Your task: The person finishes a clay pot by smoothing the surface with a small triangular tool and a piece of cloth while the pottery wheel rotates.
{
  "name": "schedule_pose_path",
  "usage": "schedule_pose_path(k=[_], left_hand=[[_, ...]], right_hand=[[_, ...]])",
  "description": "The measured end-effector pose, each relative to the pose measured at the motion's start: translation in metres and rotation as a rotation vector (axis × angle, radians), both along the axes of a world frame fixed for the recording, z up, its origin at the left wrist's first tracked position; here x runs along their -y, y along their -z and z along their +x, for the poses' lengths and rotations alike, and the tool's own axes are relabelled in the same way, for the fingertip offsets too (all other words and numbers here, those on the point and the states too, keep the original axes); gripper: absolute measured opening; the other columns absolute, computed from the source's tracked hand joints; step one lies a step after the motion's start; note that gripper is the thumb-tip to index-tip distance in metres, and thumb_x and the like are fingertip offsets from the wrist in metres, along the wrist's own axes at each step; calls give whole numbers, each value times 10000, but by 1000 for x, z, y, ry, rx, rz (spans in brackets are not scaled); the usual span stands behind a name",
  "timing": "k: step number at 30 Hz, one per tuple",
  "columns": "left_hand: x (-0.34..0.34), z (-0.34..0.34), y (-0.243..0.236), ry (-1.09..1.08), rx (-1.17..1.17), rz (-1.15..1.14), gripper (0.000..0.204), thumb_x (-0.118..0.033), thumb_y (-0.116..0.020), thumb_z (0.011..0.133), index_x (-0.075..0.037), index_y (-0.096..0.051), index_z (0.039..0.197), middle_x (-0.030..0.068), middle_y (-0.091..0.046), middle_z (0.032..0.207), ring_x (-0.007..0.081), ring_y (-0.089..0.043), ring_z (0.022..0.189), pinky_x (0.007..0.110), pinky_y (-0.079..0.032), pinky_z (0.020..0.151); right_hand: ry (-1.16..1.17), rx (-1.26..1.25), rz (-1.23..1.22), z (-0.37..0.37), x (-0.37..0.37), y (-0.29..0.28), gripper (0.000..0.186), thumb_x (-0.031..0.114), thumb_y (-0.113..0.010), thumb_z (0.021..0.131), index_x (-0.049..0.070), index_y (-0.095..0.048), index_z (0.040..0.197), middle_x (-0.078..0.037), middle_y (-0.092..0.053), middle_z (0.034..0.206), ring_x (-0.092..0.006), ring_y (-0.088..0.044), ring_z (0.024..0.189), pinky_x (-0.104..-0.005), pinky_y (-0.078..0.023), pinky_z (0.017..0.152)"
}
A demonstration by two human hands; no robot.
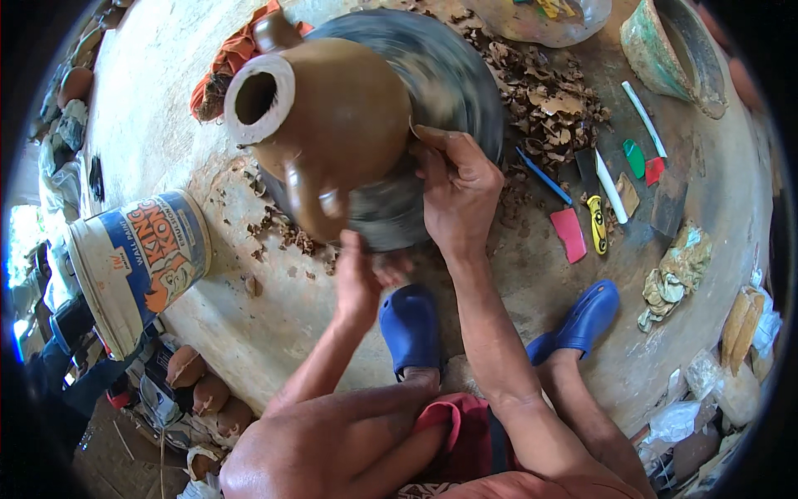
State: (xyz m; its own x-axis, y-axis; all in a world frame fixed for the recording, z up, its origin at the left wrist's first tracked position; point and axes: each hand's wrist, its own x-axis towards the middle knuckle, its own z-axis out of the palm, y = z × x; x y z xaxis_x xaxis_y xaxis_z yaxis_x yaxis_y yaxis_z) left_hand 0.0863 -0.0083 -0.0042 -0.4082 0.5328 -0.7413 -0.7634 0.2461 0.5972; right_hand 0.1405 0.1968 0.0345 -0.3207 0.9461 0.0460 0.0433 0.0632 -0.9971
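Observation:
A brown clay jug with a round mouth and stubby protrusions on its sides stands on a round turning wheel, whose surface is smeared by motion. Against the jug's right side, my right hand is closed in a pinch. A thin edge shows at its fingertips, too small to name. Below the jug's near protrusion, my left hand is beside the wheel's near rim with thumb and fingers apart. Its fingers are partly blurred, and whether they touch the wheel I cannot tell.
Clay shavings lie right of the wheel. Beyond them are a yellow-handled knife, a blue stick, a pink piece and white sticks. A paint bucket stands at left, a greenish basin at far right. My blue clogs are below.

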Motion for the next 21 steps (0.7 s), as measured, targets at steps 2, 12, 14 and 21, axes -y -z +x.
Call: schedule_pose_path(k=[2, 12, 14, 21], left_hand=[[-8, 15, -32, 193, 144, -207, 746, -676, -461, 1097, -49, -481, 1501, 193, -700, 1336, 321, -762, 986, 388, -619, 745], [1, -137, 29, -285, -273, 15, 617, -483, -511, 1134, -97, -438, 1609, 115, -520, 1614, 271, -545, 1437, 418, -507, 1133], [0, -153, 36, -310, -461, -44, 542, -402, -492, 1151, -101, -457, 1600, 110, -541, 1593, 281, -547, 1432, 451, -482, 1180], [-32, -176, 22, -255, -414, -21, 564, -395, -478, 1165, -107, -435, 1649, 86, -514, 1614, 247, -536, 1431, 428, -470, 1178]], right_hand=[[-23, 25, -3, 3, 4, 1, 212, -64, -627, 1013, -25, -785, 1149, -65, -777, 1006, -106, -743, 884, -266, -625, 731], [89, -75, -14, 0, 11, -2, 207, -114, -713, 942, 1, -796, 1093, -127, -739, 924, -199, -725, 790, -302, -546, 695], [82, -82, -42, -2, 19, 2, 209, -114, -713, 945, 4, -796, 1097, -125, -741, 934, -195, -725, 793, -298, -548, 697], [82, -103, -59, 3, 30, -11, 260, -127, -736, 925, 28, -799, 1123, -125, -743, 991, -200, -750, 842, -306, -593, 668]])
